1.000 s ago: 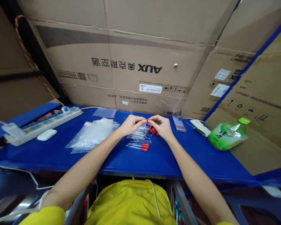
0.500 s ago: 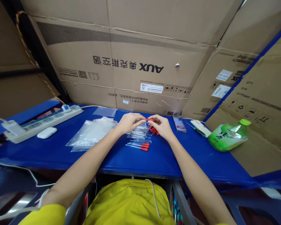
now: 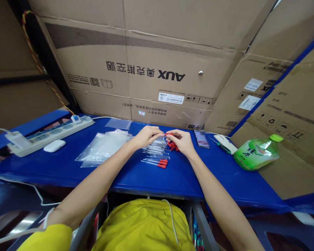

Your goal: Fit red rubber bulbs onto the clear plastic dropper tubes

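Note:
My left hand [image 3: 146, 136] and my right hand [image 3: 181, 141] meet above a row of clear glass droppers [image 3: 155, 151] on the blue table [image 3: 172, 176]. Both pinch one dropper with a red bulb [image 3: 168, 134] between their fingertips, the left on the glass end, the right at the bulb. Loose red bulbs [image 3: 172, 145] lie under my right hand. Two finished droppers with red bulbs [image 3: 159, 163] lie nearest me.
Clear plastic bags [image 3: 104, 146] lie left of the droppers. A white power strip [image 3: 51, 134] and a white case [image 3: 54, 145] sit at far left. A phone [image 3: 201, 138], a screwdriver [image 3: 220, 145] and a lying green bottle [image 3: 256, 152] are on the right. Cardboard boxes [image 3: 157, 69] wall the back.
Both hands stay pinched at the same spot over the droppers. The view has drifted slightly, nothing else moved.

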A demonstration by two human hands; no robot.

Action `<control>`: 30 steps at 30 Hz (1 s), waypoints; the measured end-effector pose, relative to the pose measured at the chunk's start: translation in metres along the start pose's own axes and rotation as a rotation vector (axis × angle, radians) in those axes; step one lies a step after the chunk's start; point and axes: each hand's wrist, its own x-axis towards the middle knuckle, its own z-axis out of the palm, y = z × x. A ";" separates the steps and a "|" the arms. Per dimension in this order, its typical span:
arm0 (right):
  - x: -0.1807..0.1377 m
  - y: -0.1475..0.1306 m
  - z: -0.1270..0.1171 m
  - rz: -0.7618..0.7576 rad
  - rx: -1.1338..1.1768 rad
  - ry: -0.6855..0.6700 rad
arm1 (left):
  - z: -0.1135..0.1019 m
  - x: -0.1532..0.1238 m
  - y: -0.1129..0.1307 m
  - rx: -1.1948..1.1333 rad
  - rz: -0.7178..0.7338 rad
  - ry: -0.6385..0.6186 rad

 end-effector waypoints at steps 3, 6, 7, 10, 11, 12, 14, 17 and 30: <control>-0.001 0.000 0.002 0.006 0.008 0.003 | 0.002 0.000 0.001 -0.020 -0.002 0.003; -0.001 -0.001 0.003 0.007 0.024 0.006 | 0.004 0.001 0.002 -0.045 -0.007 0.028; -0.001 -0.001 0.003 0.005 0.033 0.012 | 0.005 0.001 0.001 -0.056 -0.012 0.042; 0.000 -0.003 0.001 0.002 0.055 0.033 | 0.005 0.002 -0.001 -0.059 -0.038 0.094; 0.001 -0.004 0.000 0.004 0.054 0.034 | 0.005 0.002 -0.002 -0.050 -0.048 0.105; 0.001 -0.004 -0.001 0.007 0.048 0.028 | 0.005 0.002 -0.003 -0.039 -0.054 0.112; 0.002 -0.006 -0.003 0.012 0.030 0.010 | 0.005 0.001 -0.006 -0.023 -0.066 0.125; 0.002 -0.006 -0.004 0.013 0.012 -0.007 | 0.005 0.000 -0.008 -0.009 -0.106 0.148; 0.001 -0.001 0.003 0.020 0.051 0.038 | 0.007 0.002 -0.003 -0.142 -0.077 0.166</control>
